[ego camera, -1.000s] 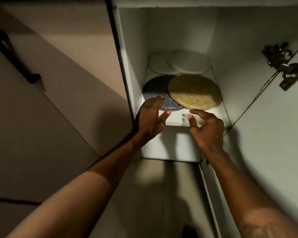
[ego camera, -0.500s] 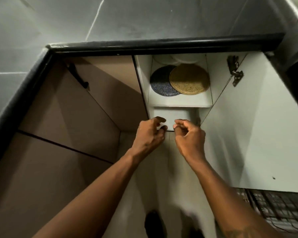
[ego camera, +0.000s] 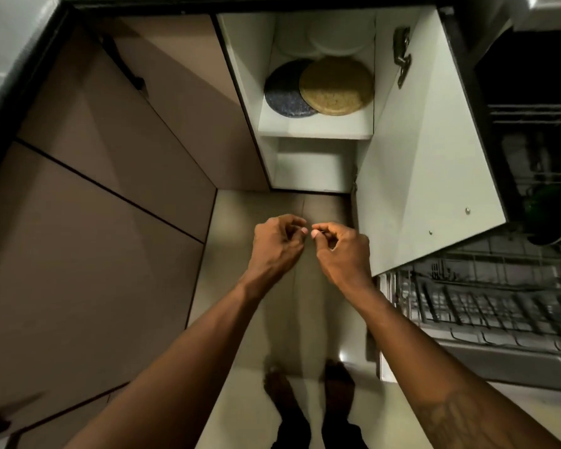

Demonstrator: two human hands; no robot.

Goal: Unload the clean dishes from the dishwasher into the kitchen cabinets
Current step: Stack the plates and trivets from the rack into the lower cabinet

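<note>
My left hand (ego camera: 277,243) and my right hand (ego camera: 342,251) hover side by side over the floor, well in front of the open lower cabinet (ego camera: 314,128). Both have loosely curled fingers and hold nothing. On the cabinet's shelf lie a speckled yellow plate (ego camera: 336,85) and, partly under its left edge, a dark blue plate (ego camera: 282,92). White plates (ego camera: 331,37) sit behind them. To the right the dishwasher's lower rack (ego camera: 483,303) is pulled out, with a dark green-rimmed dish (ego camera: 554,218) at its far end.
The white cabinet door (ego camera: 428,176) stands open between the cabinet and the dishwasher, overhanging the rack's near corner. Closed brown cupboard fronts (ego camera: 94,205) with a black handle (ego camera: 123,66) fill the left. My bare feet (ego camera: 305,384) stand on the pale floor.
Both hands have drawn back out of the cabinet, away from the plates, and curled in. The view has pulled back and up, bringing the dishwasher rack and floor into sight.
</note>
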